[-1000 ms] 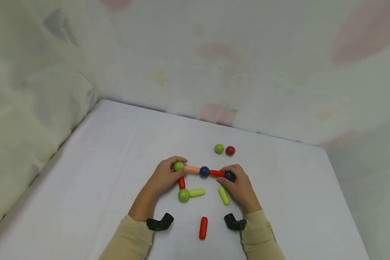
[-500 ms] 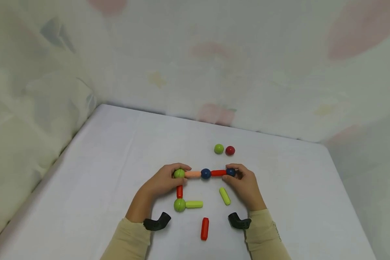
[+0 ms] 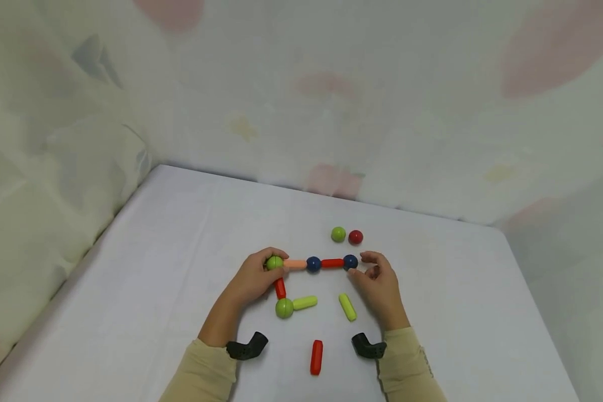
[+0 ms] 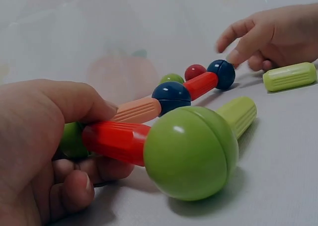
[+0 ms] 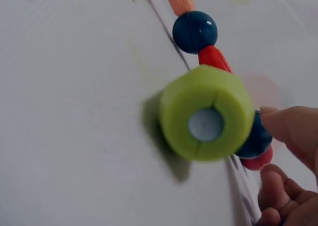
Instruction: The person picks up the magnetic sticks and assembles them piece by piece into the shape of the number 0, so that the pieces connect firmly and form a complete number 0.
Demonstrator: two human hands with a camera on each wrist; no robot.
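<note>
My left hand [image 3: 251,279] curls round the green ball [image 3: 274,262] at the left end of the chain, thumb on top, so the row stays put on the white bench [image 3: 156,268]. From that ball the chain runs right: a peach stick [image 3: 295,264], a blue ball [image 3: 314,264], a red stick [image 3: 333,263] and a second blue ball [image 3: 350,261] at the far end. A short red stick [image 3: 280,288] drops from the green ball toward me and meets another green ball [image 3: 283,307], which carries a lime stick [image 3: 305,302] pointing right; this looks like a corner of a frame lying flat.

My right hand [image 3: 379,285] holds nothing. Its fingers [image 3: 369,257] are loosely spread and relaxed; in the left wrist view one fingertip seems to brush the end blue ball, though I cannot tell for sure whether it touches.

A loose lime stick [image 3: 347,306] lies just beside my right hand, a loose red stick [image 3: 316,357] sits between my wrists, and a green ball [image 3: 338,234] and a red ball [image 3: 355,237] rest touching each other behind the chain.

My left fingers cover most of the held ball, so its joints are hidden. In the right wrist view the lime stick's end fills the middle and blocks part of the chain.
</note>
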